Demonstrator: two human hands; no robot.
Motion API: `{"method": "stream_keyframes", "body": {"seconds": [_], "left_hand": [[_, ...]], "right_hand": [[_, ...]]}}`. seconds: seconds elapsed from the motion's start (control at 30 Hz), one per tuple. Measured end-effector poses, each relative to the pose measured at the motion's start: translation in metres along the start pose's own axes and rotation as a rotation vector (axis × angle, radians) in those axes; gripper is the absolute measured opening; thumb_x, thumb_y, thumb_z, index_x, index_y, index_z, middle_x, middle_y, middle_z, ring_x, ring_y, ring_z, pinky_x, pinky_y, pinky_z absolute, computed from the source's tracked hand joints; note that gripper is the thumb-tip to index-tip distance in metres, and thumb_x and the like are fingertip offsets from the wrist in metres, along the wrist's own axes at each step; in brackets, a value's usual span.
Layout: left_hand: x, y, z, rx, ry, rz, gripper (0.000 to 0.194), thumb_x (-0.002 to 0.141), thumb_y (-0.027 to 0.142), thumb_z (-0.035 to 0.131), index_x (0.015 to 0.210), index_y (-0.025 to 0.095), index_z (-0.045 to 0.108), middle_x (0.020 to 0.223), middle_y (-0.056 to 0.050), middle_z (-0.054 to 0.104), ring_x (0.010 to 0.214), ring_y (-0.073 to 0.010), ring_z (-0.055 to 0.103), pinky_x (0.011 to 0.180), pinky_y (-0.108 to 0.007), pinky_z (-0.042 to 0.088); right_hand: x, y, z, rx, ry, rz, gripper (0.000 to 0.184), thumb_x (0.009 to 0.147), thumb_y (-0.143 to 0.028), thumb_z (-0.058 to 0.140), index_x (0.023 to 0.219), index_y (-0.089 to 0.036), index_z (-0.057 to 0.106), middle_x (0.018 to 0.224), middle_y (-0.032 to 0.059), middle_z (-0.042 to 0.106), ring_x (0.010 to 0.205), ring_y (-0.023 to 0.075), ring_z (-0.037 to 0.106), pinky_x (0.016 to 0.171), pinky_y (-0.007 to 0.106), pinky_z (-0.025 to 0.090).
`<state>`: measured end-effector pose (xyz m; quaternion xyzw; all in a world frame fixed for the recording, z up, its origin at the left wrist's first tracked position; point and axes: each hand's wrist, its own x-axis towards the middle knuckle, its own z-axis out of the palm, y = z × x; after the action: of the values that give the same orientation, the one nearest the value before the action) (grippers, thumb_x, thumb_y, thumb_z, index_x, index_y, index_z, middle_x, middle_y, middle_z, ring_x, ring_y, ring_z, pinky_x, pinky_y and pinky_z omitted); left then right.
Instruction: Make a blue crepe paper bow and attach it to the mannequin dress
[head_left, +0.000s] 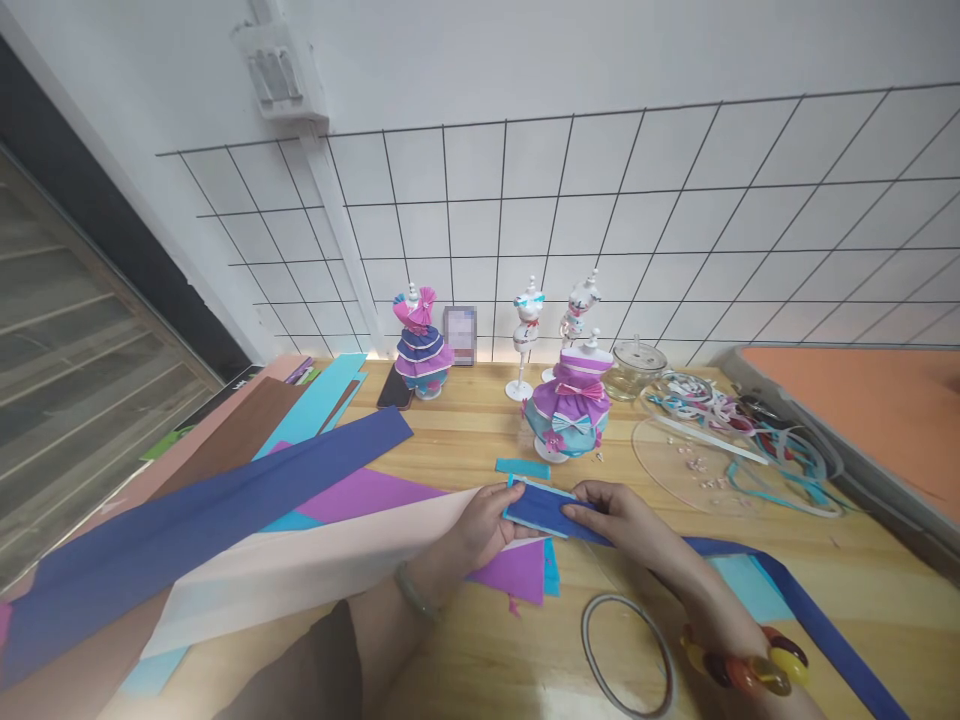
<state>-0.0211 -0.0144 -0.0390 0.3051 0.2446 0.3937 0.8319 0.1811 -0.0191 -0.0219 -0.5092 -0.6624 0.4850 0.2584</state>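
Note:
Between both hands lies a dark blue strip [541, 507] of paper or cloth, set over a light blue piece whose edges show along its sides. My left hand [491, 525] grips the strip's left end, thumb on top. With thumb and fingers, my right hand [611, 510] pinches it farther right. The strip's long tail [825, 620] runs under my right forearm to the lower right. Just beyond my hands is a small turquoise piece [523, 467]. A dress form in a purple and teal dress [568, 405] stands behind it.
Long coloured sheets [225, 500] overlap on the left. Another dressed form [424, 345] stands at the back beside a phone [394, 388]. Near it are slim white forms [528, 335] and a glass pot [636, 370]. Ribbons [697, 400] lie right; a tape ring [589, 640] lies in front.

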Motion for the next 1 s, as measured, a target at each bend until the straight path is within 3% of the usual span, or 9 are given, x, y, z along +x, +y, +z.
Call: {"method": "stream_keyframes", "body": {"seconds": [0.37,0.63,0.87,1.0], "left_hand": [[0.0008,-0.0006,-0.0020,0.009,0.005,0.001,0.033,0.083,0.032,0.052,0.100,0.005,0.061,0.098,-0.019,0.065,0.093,-0.0271,0.062,0.089,-0.049,0.042],[-0.0010,-0.0026,-0.0010,0.136,-0.017,0.011,0.035,0.072,0.028,0.067,0.100,0.008,0.062,0.102,-0.017,0.065,0.096,-0.0280,0.061,0.089,-0.048,0.042],[-0.0004,-0.0023,-0.0006,0.146,-0.006,0.022,0.035,0.072,0.031,0.067,0.098,0.008,0.063,0.099,-0.017,0.065,0.093,-0.0272,0.062,0.087,-0.047,0.043],[0.0007,-0.0029,-0.0008,0.157,-0.001,0.030,0.038,0.070,0.032,0.069,0.099,0.009,0.063,0.098,-0.016,0.066,0.093,-0.0272,0.062,0.087,-0.046,0.044]], "right_hand": [[-0.0001,0.0013,-0.0004,-0.020,0.009,0.010,0.034,0.076,-0.050,0.055,0.068,-0.017,0.053,0.061,-0.0031,0.047,0.056,0.0100,0.040,0.052,0.024,0.033],[0.0005,0.0016,0.0002,-0.018,0.021,0.008,0.035,0.075,-0.051,0.056,0.066,-0.018,0.051,0.057,-0.0044,0.045,0.053,0.0099,0.039,0.051,0.024,0.032],[0.0005,0.0008,0.0006,0.046,0.035,-0.028,0.030,0.076,-0.046,0.058,0.070,-0.017,0.054,0.062,-0.0024,0.050,0.057,0.0106,0.043,0.054,0.024,0.036],[0.0024,0.0017,0.0021,0.130,0.050,-0.028,0.033,0.072,-0.047,0.062,0.083,-0.017,0.056,0.069,0.0001,0.056,0.061,0.0126,0.050,0.057,0.026,0.040]]}}
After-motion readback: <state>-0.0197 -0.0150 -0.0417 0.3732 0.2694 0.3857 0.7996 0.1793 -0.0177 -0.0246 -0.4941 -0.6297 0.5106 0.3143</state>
